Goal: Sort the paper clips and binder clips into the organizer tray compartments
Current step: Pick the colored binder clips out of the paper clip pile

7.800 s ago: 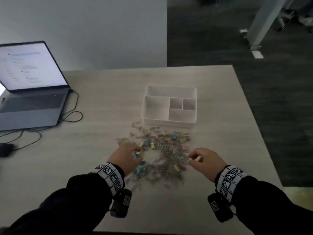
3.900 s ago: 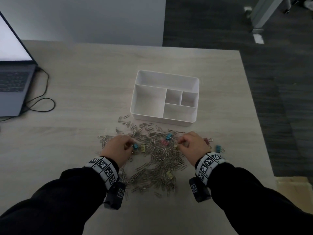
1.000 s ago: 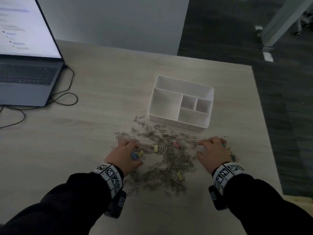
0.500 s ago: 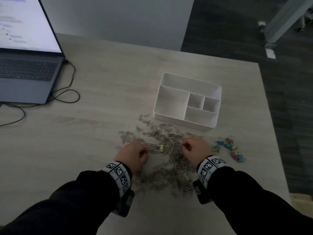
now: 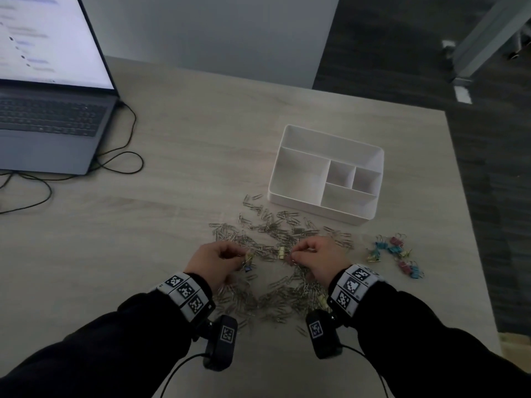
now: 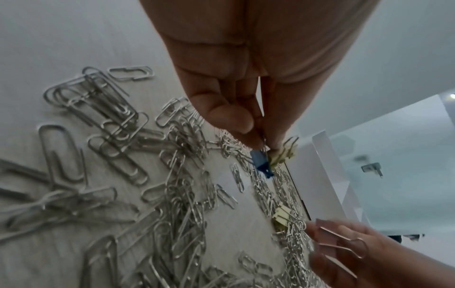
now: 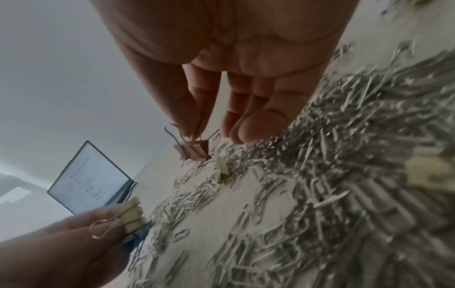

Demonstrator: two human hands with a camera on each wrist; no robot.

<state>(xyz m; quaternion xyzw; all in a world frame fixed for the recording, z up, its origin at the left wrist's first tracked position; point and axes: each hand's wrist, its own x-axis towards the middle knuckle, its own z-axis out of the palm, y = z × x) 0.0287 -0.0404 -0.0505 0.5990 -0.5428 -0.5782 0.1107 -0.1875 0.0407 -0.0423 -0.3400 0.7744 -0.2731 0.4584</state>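
Pinching a blue binder clip point(image 6: 262, 163) and a yellow one, the left hand point(image 5: 214, 261) works the paper clip pile point(image 5: 275, 294). Right hand point(image 5: 317, 258) pinches a pink binder clip point(image 7: 193, 151). Beyond: sorted binder clips point(image 5: 393, 254), then white organizer tray point(image 5: 316, 209).

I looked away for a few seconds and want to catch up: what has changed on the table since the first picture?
Coloured binder clips picked from the silver paper-clip pile now lie grouped right of it. The left hand pinches a blue binder clip and a yellow one; the right hand pinches a pink binder clip. The white organizer tray remains empty.
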